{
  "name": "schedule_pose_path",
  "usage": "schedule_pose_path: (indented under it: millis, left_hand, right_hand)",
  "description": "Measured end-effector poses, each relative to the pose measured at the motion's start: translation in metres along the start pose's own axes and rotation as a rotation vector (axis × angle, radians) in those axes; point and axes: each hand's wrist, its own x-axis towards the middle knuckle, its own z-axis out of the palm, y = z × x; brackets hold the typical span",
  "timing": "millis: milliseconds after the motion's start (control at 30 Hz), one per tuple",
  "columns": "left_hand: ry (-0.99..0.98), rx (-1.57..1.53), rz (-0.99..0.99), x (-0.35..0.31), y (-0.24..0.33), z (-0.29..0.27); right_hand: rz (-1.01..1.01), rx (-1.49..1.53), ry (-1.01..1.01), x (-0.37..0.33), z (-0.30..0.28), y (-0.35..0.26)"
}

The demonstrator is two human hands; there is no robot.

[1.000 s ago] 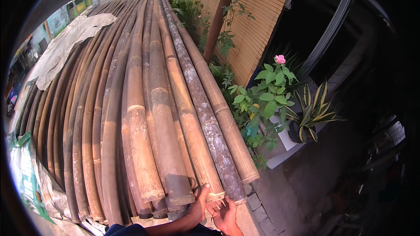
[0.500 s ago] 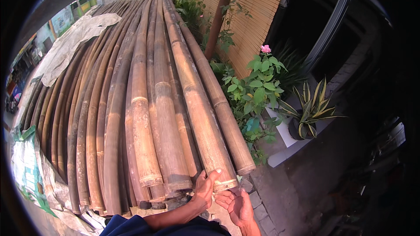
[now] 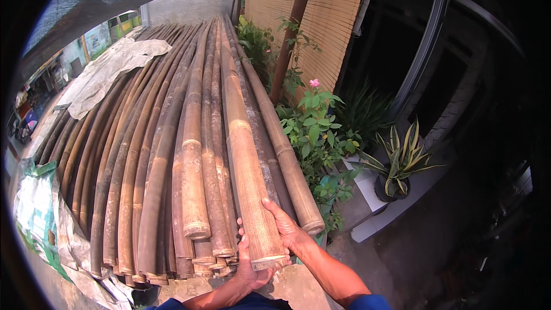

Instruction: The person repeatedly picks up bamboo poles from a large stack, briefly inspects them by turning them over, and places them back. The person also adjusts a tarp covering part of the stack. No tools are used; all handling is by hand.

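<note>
Left hand (image 3: 251, 274): gripping bamboo pole (image 3: 252, 206) at near end
Right hand (image 3: 290, 235): gripping its right side
Pole risk: could drop if either grip slips

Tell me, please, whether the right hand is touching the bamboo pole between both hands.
Touching: the head view shows the right hand gripping the bamboo pole, thumb laid against its right side.

head-worn left fisheye | looks down and forward | along bamboo poles (image 3: 194, 138) | close range
</note>
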Motion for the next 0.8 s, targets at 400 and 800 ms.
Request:
schedule_pose_path:
  millis: [400,800]
  left_hand:
    - [0.345,0.827,-0.086,-0.028,-0.003,-0.049]
    - [0.003,0.86,-0.56,-0.021,-0.079,-0.016]
  right_hand:
    - [-0.103,-0.499,0.532,-0.104,-0.022,0.042]
    - [0.189,-1.116,1.074,-0.302,0.023,0.136]
